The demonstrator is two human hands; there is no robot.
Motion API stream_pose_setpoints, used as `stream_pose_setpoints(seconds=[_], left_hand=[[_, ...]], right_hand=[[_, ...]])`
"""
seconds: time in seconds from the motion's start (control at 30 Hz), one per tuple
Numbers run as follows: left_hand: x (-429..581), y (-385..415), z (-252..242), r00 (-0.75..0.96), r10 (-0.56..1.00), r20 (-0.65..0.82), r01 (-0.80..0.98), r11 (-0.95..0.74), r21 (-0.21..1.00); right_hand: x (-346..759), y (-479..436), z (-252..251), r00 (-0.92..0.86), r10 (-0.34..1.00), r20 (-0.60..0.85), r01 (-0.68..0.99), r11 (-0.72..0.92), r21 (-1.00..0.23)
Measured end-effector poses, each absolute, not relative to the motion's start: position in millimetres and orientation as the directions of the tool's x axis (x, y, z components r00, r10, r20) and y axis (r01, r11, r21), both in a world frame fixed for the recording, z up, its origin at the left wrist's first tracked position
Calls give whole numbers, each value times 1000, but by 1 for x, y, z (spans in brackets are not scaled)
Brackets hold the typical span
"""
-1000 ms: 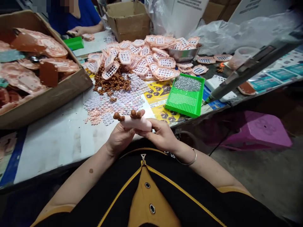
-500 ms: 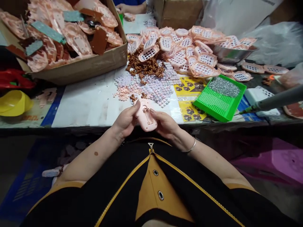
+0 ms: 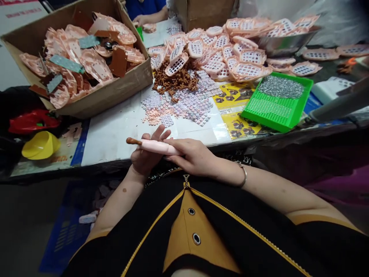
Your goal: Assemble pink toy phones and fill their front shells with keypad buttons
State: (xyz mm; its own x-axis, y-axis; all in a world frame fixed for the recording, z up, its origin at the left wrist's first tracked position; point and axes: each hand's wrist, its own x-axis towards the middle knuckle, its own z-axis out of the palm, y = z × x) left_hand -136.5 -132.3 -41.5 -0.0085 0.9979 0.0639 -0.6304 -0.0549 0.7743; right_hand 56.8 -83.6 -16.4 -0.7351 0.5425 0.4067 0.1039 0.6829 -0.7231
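Observation:
A pink plastic toy phone (image 3: 157, 147) with brown antler-shaped pieces (image 3: 133, 141) at one end is turned edge-on above the table's front edge. My right hand (image 3: 191, 154) grips its plain end between thumb and fingers. Under and behind the other end is my left hand (image 3: 146, 154), palm up with its fingers stretched out; whether it bears any of the toy's weight I cannot tell. Beyond the hands lie small pale button pieces (image 3: 184, 105) and a heap of brown antler pieces (image 3: 175, 79).
A cardboard box (image 3: 112, 89) of pink shells stands at the left, near a yellow cup-like piece (image 3: 40, 146). Pink shells with keypads (image 3: 221, 57) are piled at the back. At the right, a green tray (image 3: 248, 113) holds small metal screws. A co-worker's arm (image 3: 152, 17) shows behind.
The toy phone has turned from its battery-compartment face to edge-on, antlers pointing left. My left fingers have opened out, while the right hand keeps its hold. The view has shifted.

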Motion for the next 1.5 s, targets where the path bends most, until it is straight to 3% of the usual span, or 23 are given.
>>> stream_pose_setpoints(seconds=[0.1,0.23,0.4,0.47,0.53,0.6,0.67,0.7,0.73,0.9,1.03,1.17,1.37,1.5], left_hand=[[-138,-134,-43,-41,999,16,-523,-36,852],[-128,-136,-44,-19,998,-55,-424,42,905],[-138,-139,-33,-98,994,-49,-483,-5,876],[-167,-153,-26,-216,975,-61,-469,-49,882],[-209,-184,-21,-416,907,-64,-344,-92,935],[-252,-229,-19,-596,795,-110,-161,15,987],[-285,-277,-20,-694,698,-177,-98,153,983],[-296,-297,-21,-752,619,-229,8,355,935],[-305,-314,-23,-789,564,-242,42,443,895],[-318,-319,-37,-890,446,-92,156,489,858],[-307,-257,-45,-842,535,66,331,416,847],[-279,-180,-46,-698,688,199,499,269,824],[-214,-95,-53,-271,921,279,648,-40,761],[-187,-72,-63,-38,943,331,725,-202,659]], right_hand=[[53,-88,-13,-704,476,527,121,812,-571],[50,-89,-11,-690,451,566,156,856,-493],[54,-78,-17,-695,468,546,90,810,-580],[57,-72,-22,-682,503,530,106,786,-609],[59,-66,-29,-667,542,511,166,777,-608],[58,-59,-35,-692,541,479,195,778,-597],[55,-55,-41,-735,511,446,186,785,-592],[53,-54,-44,-756,496,428,181,786,-592],[50,-54,-46,-773,482,412,177,788,-590],[37,-53,-48,-842,408,352,173,824,-540],[43,-44,-53,-824,474,311,265,807,-528],[56,-30,-62,-751,616,239,382,700,-603],[64,-4,-58,-697,705,129,362,501,-786],[64,31,-35,-696,699,162,387,556,-736]])
